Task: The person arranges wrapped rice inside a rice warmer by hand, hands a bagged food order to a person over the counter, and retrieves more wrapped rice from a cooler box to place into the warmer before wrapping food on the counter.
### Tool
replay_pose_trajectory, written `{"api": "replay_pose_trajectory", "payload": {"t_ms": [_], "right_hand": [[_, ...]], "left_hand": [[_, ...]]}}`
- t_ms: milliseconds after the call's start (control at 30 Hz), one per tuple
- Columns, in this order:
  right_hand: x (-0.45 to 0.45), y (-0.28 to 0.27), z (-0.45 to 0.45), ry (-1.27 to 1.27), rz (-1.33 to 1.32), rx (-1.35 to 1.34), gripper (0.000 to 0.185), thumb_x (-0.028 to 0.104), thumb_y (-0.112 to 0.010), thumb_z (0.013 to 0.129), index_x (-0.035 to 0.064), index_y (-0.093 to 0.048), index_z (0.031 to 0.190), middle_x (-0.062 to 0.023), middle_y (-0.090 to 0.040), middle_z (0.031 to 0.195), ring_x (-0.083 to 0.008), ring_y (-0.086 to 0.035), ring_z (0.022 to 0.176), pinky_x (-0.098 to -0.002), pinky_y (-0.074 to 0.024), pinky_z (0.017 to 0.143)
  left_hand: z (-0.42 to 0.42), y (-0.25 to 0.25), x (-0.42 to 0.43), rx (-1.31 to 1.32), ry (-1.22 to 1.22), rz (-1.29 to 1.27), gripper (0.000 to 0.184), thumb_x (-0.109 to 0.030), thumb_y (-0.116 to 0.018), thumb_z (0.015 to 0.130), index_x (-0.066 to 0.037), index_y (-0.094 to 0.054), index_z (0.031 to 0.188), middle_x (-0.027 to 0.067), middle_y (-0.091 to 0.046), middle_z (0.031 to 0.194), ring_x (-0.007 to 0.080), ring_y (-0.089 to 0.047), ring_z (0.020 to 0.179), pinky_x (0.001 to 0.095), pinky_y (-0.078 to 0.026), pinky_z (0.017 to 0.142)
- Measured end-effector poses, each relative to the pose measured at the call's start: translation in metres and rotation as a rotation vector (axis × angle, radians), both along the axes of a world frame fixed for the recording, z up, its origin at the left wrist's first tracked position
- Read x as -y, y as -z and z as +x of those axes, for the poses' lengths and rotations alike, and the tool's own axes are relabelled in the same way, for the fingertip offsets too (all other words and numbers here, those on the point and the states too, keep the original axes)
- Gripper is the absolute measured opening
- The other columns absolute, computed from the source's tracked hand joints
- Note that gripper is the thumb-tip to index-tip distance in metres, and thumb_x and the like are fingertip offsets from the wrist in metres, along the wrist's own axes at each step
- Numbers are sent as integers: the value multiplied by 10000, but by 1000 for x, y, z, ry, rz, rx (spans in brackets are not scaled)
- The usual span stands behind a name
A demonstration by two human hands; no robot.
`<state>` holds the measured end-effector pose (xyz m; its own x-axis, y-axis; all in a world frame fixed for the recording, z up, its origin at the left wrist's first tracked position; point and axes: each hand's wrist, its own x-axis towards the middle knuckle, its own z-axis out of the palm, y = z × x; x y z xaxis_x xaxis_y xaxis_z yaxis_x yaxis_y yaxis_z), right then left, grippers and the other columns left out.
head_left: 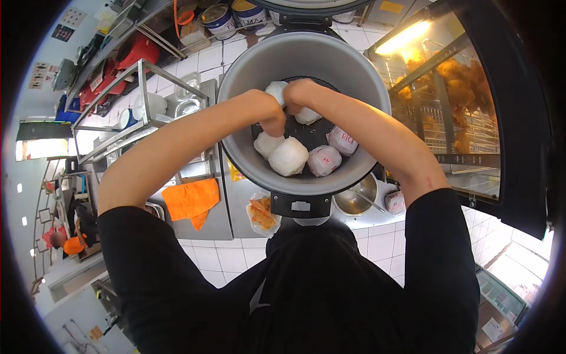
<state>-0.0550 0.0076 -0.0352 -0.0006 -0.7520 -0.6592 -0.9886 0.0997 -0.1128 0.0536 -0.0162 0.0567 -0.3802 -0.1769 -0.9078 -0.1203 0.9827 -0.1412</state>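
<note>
Both my hands reach into a large grey rice warmer pot (247, 76) with a dark mesh bottom. My left hand (272, 117) bends downward at the pot's left side, just above a white paper-wrapped rice bundle (268, 143); its fingertips are hidden. My right hand (299, 94) is curled against another white rice bundle (276, 91) near the back, its fingers partly covered. One more bundle (308, 115) lies under the right wrist. Nearer the front sit a big white bundle (288, 156) and two with red print, a front one (324, 160) and a right one (342, 141).
To the right stands a lit glass cabinet (454, 94) with fried pieces. In front of the pot are a metal bowl (356, 197) with a spoon, a wrapped bundle (395, 202) and a bag of orange food (262, 213). An orange cloth (191, 199) hangs at left.
</note>
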Motion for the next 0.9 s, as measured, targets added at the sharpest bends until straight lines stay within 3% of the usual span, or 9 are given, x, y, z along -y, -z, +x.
{"api": "replay_pose_trajectory", "payload": {"t_ms": [67, 133, 200, 267, 367, 467, 667, 767, 900], "right_hand": [[-9, 40, -19, 129, -26, -135, 637, 428, -832, 647, -28, -706, 1073, -206, -722, 1075, -327, -691, 1033, -415, -544, 900], [-18, 33, -15, 261, -78, -148, 760, 430, -854, 599, -84, -665, 1127, -213, -697, 1151, -334, -676, 1070, -405, -536, 926], [-24, 22, -15, 298, 31, -102, 773, 408, -864, 597, -48, -656, 1185, -202, -672, 1217, -338, -658, 1104, -409, -526, 948], [-24, 7, -17, 242, 292, 7, 696, 362, -861, 638, 80, -680, 1248, -172, -650, 1273, -340, -638, 1133, -425, -514, 967], [-29, 39, -22, 65, 233, 62, 764, 374, -893, 578, 43, -675, 1231, -182, -659, 1244, -336, -643, 1125, -428, -521, 949], [-45, 14, -21, 46, 72, 273, 809, 366, -894, 569, 20, -647, 1257, -192, -668, 1212, -330, -652, 1107, -422, -530, 921], [-41, -18, -44, 256, -98, 460, 808, 364, -880, 580, 26, -619, 1266, -168, -682, 1128, -298, -663, 1048, -398, -545, 865], [-61, -87, -24, 393, 23, 626, 683, 395, -839, 654, 39, -649, 1205, -123, -679, 1066, -241, -658, 944, -355, -547, 738], [-77, -96, 1, 342, 190, 847, 662, 352, -806, 715, 22, -623, 1258, -108, -652, 1080, -204, -637, 923, -328, -550, 699]], "left_hand": [[-7, -45, -25, -5, 91, 76, 479, -245, -450, 885, -78, -644, 1289, 137, -632, 1312, 323, -603, 1197, 432, -470, 984], [-7, -59, -34, 3, 79, 104, 479, -257, -441, 891, -68, -646, 1280, 144, -634, 1303, 322, -613, 1181, 448, -482, 966], [-4, -62, -42, -40, 59, 95, 467, -254, -444, 894, -70, -653, 1270, 147, -636, 1298, 320, -617, 1175, 451, -485, 961], [1, -64, -42, -97, 37, 115, 465, -267, -451, 906, -83, -637, 1290, 141, -650, 1274, 324, -628, 1155, 456, -490, 955], [9, -60, -29, -206, 1, 150, 470, -303, -463, 925, -109, -604, 1331, 145, -666, 1241, 333, -643, 1125, 458, -496, 953], [16, -59, -13, -330, -42, 200, 481, -341, -474, 940, -136, -572, 1364, 162, -680, 1207, 345, -655, 1100, 450, -500, 956], [20, -69, 9, -466, -106, 206, 501, -356, -513, 937, -76, -566, 1349, 214, -684, 1165, 351, -661, 1086, 432, -498, 963], [25, -74, 22, -460, -99, 225, 597, -404, -595, 891, -23, -546, 1347, 224, -666, 1204, 356, -650, 1109, 419, -497, 961], [36, -71, 15, -446, -82, 337, 756, -477, -708, 798, 23, -529, 1336, 221, -654, 1225, 356, -635, 1134, 396, -493, 962]]}}
